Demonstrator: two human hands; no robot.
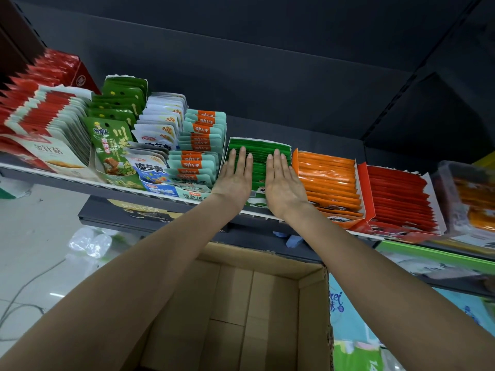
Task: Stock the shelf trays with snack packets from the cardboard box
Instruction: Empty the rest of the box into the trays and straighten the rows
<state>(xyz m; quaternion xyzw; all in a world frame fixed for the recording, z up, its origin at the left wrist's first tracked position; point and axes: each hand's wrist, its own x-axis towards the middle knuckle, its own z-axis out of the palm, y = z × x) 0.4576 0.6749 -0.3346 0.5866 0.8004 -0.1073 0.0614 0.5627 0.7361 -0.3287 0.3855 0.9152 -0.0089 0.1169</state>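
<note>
Pressure is applied by the flat, straight-fingered left hand [235, 175] and right hand [281, 180] on green foil snack packets [258, 163] in the white card shelf tray [286, 146]; packets may be crumpled, or the tray pushed askew, above the brown cardboard box [312, 311].

At mid-frame a white-edged shelf tray [286, 148] holds a full row of green snack packets [258, 167] standing on edge, tilted back. The open brown cardboard box [313, 298] sits below, at bottom centre.
</note>
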